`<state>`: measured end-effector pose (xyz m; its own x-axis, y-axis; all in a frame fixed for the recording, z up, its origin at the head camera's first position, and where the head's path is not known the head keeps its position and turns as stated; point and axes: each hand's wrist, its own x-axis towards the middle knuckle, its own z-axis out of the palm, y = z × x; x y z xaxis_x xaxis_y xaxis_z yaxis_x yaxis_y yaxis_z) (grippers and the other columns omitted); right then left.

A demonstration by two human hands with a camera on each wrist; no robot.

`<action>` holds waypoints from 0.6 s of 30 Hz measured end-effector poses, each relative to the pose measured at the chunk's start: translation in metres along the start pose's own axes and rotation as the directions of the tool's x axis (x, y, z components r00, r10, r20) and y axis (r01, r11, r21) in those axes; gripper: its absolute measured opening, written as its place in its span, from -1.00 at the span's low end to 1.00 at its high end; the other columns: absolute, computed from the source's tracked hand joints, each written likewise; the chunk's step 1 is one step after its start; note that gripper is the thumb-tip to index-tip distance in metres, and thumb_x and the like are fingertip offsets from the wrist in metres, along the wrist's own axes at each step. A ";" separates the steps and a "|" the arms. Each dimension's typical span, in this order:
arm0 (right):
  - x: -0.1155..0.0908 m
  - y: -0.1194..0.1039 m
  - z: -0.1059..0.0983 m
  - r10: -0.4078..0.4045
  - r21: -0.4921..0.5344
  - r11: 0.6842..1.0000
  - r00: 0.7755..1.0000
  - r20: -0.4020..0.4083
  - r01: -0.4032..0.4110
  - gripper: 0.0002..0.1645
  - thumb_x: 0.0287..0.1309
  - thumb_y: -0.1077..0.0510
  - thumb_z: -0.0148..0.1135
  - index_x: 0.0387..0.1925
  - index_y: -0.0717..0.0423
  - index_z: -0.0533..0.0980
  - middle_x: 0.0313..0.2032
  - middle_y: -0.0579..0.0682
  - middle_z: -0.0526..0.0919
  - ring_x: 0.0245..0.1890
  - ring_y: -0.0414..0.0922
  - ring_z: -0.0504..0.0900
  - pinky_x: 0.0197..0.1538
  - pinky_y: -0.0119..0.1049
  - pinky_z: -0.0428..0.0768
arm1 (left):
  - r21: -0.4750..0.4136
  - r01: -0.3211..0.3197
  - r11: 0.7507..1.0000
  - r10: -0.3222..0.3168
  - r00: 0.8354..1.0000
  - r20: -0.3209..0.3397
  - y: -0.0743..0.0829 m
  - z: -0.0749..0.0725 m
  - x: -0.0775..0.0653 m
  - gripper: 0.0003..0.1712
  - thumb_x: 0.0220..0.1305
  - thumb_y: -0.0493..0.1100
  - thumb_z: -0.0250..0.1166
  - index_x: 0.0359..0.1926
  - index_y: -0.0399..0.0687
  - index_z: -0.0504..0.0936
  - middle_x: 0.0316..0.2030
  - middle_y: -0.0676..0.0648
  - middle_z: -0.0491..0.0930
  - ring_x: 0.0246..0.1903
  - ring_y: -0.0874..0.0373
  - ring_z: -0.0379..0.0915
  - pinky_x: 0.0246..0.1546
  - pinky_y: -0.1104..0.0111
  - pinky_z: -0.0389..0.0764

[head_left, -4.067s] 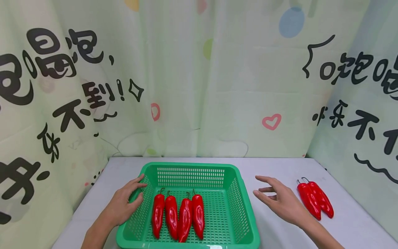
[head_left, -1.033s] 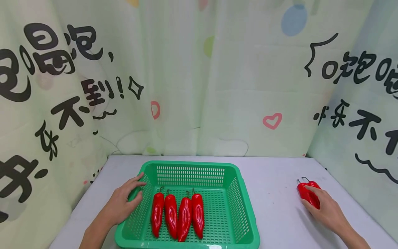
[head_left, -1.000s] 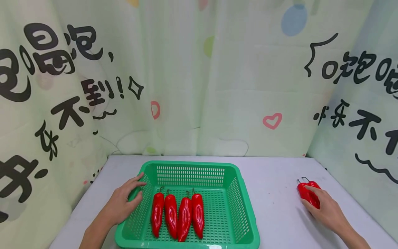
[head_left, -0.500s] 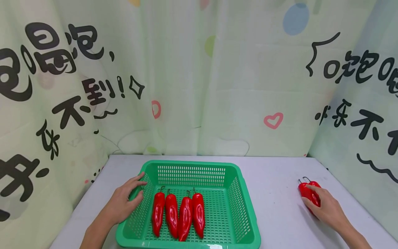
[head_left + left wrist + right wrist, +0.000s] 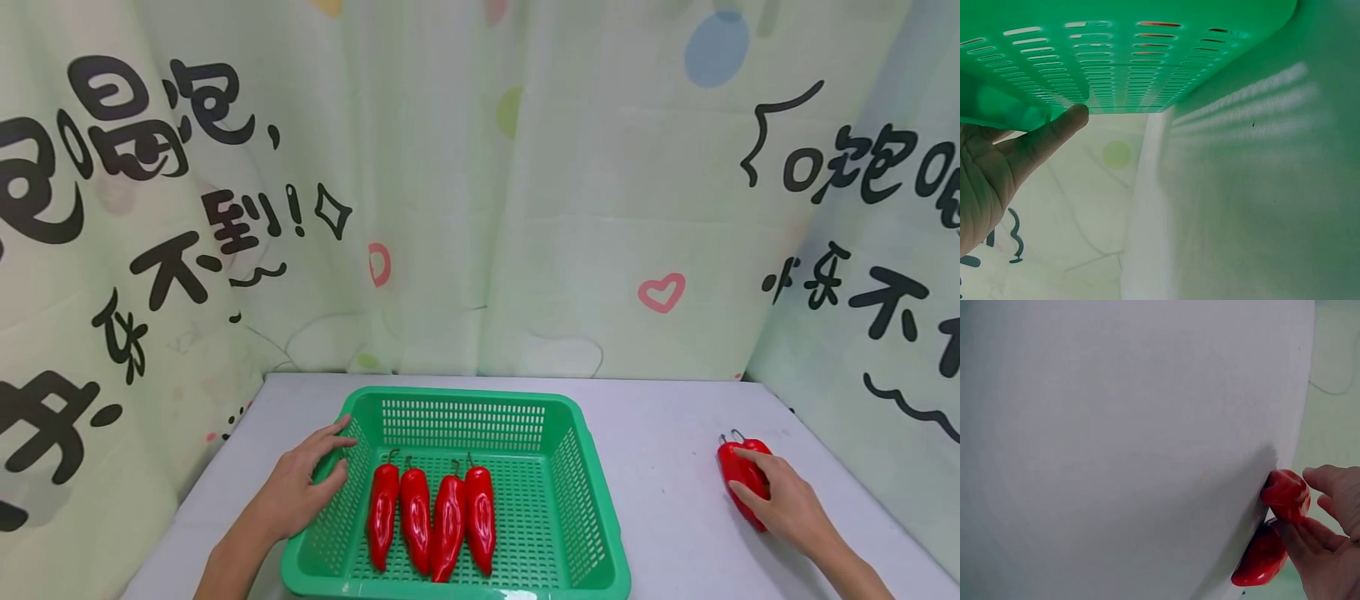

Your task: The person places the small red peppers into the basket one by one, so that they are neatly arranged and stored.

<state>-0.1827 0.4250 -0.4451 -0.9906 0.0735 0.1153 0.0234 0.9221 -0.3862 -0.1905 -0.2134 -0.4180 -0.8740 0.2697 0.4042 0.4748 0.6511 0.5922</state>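
On the right of the table, two glossy red peppers lie side by side. The right hand [image 5: 787,502] has its thumb and fingers about the left pepper [image 5: 730,463], the thumb crossing over it. Its lower tip shows below the thumb. Most of the right pepper [image 5: 759,446] is hidden under the fingers. In the right wrist view, fingers reach between the nearer red pepper [image 5: 1286,492] and the second pepper [image 5: 1261,557]. The left hand [image 5: 300,490] rests with relaxed fingers on the left rim of a green plastic basket [image 5: 480,393]; one finger [image 5: 1063,128] reaches its outer wall in the left wrist view.
Several red peppers [image 5: 450,521] lie in a row inside the basket, stems to the back. The white table [image 5: 652,433] runs back to a printed curtain [image 5: 570,250], which encloses the left, back and right sides.
The right hand has moved from beside the basket out to the two peppers. Over the last second its thumb has shifted onto the left pepper, whose lower tip now shows. The left hand stays put.
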 end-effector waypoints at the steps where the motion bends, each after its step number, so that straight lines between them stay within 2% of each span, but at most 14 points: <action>1: 0.000 0.000 0.000 0.001 0.001 1.000 1.000 -0.001 -0.001 -0.17 0.16 0.20 0.43 0.29 0.54 0.24 0.07 0.62 0.33 0.03 0.52 0.34 -0.27 0.16 0.73 | 0.000 0.001 1.000 -0.001 1.000 0.000 0.000 0.000 0.000 -0.67 0.35 -0.33 0.25 0.11 -0.27 0.66 0.39 -0.26 0.42 0.36 -0.32 0.35 0.22 -0.22 0.47; 10: -0.001 0.001 0.002 0.010 -0.012 1.000 1.000 -0.021 -0.010 -0.22 0.18 0.19 0.41 0.27 0.54 0.28 0.09 0.63 0.33 0.03 0.51 0.35 -0.21 0.19 0.73 | -0.004 0.011 1.000 -0.011 1.000 0.003 0.001 0.000 0.000 -0.67 0.35 -0.32 0.24 0.12 -0.26 0.66 0.40 -0.26 0.42 0.36 -0.32 0.35 0.23 -0.22 0.46; 18: -0.001 0.002 0.004 0.039 0.004 0.999 0.999 -0.034 -0.039 -0.21 0.17 0.17 0.43 0.23 0.60 0.29 0.06 0.64 0.36 -0.03 0.48 0.42 -0.24 0.12 0.74 | -0.010 0.010 1.000 -0.010 1.000 0.003 0.001 -0.001 0.000 -0.67 0.35 -0.33 0.24 0.12 -0.26 0.66 0.40 -0.25 0.42 0.37 -0.32 0.34 0.23 -0.23 0.46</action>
<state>-0.1824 0.4251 -0.4498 -0.9838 0.1219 0.1313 0.0611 0.9171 -0.3940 -0.1896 -0.2132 -0.4164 -0.8790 0.2653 0.3961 0.4670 0.6463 0.6034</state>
